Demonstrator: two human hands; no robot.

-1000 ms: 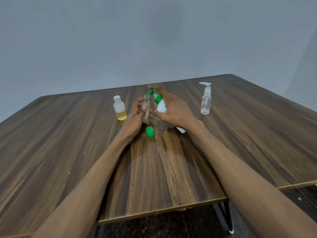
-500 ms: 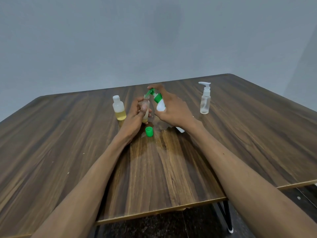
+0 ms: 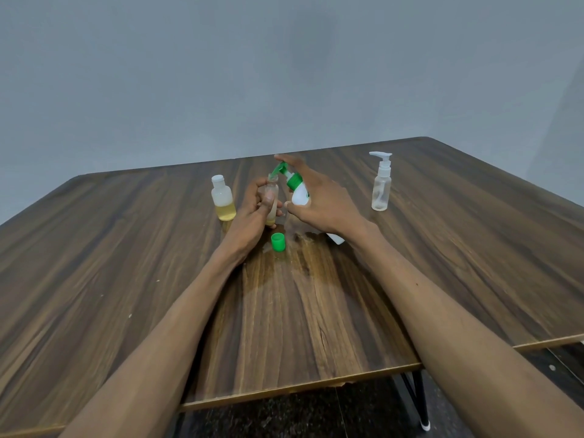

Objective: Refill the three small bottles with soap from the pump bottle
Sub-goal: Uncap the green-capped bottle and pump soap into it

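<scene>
Fingers of the left hand (image 3: 252,210) curl round the small clear bottle (image 3: 271,197); the right hand (image 3: 319,197) grips the tilted pump bottle (image 3: 298,192), forefinger on its green pump head (image 3: 279,169).

Over the last second almost nothing has shifted: the nozzle stays at the open mouth mid-table, so pumping seems ongoing and this bottle shows only a little yellow soap. Its green cap (image 3: 278,242) lies just nearer the front edge. Toward the left edge stands a half-filled bottle (image 3: 223,202); toward the right edge an apparently empty spray-top bottle (image 3: 380,181) on the wooden table (image 3: 474,248).
</scene>
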